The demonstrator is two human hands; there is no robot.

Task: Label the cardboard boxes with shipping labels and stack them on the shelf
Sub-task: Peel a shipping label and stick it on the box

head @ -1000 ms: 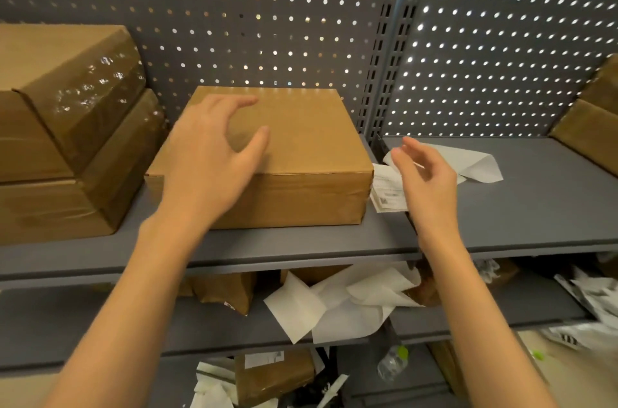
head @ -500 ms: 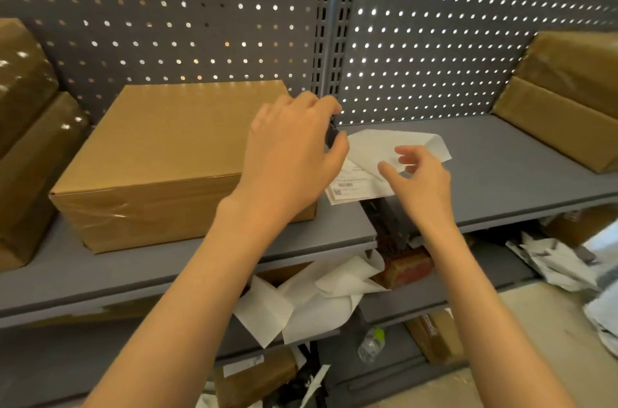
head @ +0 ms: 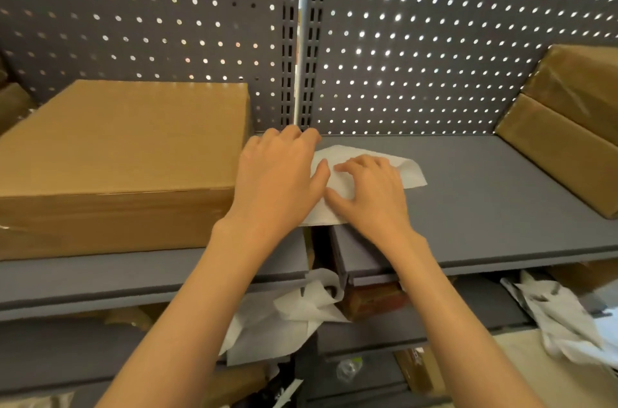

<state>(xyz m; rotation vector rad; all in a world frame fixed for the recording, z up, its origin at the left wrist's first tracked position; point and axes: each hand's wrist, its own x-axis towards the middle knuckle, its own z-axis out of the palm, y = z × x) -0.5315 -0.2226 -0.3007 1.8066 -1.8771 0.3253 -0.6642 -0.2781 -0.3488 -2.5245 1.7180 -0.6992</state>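
The label [head: 368,160] at frame centre is pressed under both hands [head: 277,180], [head: 371,190], fingers loosely curled; the box [head: 127,153] lies immediately left, nearer the left hand.

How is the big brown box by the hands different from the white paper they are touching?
The cardboard box is brown; the label paper is white.
The box is tall and thick; the paper lies thin and flat.
No hand touches the box, while the left hand and right hand both rest on the paper.
The box sits left of the upright post; the paper mostly right of it.
Both lie on the same grey shelf.
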